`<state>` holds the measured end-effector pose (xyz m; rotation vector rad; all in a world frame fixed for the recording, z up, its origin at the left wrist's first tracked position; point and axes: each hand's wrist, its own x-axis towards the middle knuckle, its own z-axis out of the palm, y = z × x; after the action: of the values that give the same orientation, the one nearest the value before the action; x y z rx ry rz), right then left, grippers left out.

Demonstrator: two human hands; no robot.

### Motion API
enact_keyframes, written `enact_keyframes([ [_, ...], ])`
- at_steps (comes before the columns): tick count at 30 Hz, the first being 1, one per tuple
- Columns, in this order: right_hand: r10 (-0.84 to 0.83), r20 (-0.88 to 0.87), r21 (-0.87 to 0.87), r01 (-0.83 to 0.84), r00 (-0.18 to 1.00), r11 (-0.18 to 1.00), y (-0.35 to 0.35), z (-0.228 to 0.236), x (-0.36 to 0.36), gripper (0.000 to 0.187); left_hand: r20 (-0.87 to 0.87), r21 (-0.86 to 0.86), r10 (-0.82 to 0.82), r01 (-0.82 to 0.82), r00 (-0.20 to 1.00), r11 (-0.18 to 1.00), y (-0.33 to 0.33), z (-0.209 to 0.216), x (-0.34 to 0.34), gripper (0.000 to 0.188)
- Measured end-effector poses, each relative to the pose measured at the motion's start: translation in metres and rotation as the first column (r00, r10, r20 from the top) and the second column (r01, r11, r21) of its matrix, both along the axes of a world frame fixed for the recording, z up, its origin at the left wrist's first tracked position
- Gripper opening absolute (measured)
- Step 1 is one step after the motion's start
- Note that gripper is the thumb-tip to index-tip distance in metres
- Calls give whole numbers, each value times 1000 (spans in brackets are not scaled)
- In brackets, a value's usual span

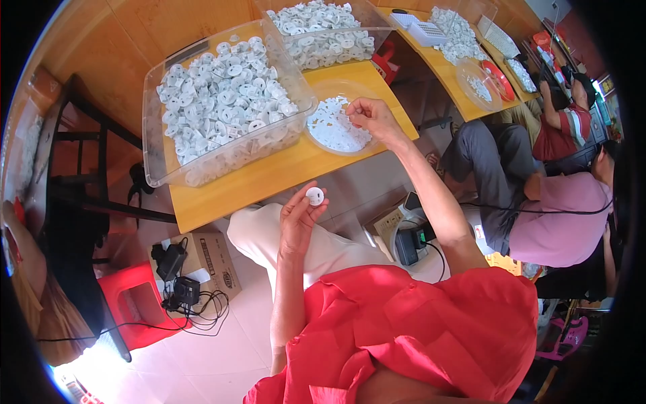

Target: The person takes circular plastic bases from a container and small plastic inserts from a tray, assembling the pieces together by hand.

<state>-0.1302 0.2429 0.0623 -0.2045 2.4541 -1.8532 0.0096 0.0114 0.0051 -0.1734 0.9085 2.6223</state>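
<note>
My left hand (301, 219) is closed around a small round white plastic part (315, 196), held by its edge with the face turned up and dark slots showing in it. It is above my lap, in front of the table edge. My right hand (374, 120) is pinched over the right side of a shallow clear round dish (328, 147). Many small flat white pieces (336, 131) lie in that dish. Whatever is between the right fingertips is too small to make out.
On the yellow wooden table (225, 205), a large clear bin (153, 158) heaped with white round parts stands left of the dish. A second full bin (323, 44) is behind. Boxes, power adapters (186, 289) and a red stool (128, 303) are on the floor. People sit at the right.
</note>
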Motion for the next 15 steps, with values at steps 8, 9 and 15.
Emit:
enact_keyframes([
  [8, -22, 12, 54, 21, 1000, 998, -2, 2, 4, 14, -1, -1, 2, -2, 1000, 1000, 0, -1, 1, 36],
  [9, -35, 25, 35, 34, 999, 999, -3, 3, 4, 13, -2, -2, 4, -4, 1000, 1000, 0, -1, 1, 37],
  [15, -32, 2, -43, 32, 999, 999, -1, -2, 5, 6, 3, 43, 6, -6, 1000, 999, 0, 6, 1, 36],
])
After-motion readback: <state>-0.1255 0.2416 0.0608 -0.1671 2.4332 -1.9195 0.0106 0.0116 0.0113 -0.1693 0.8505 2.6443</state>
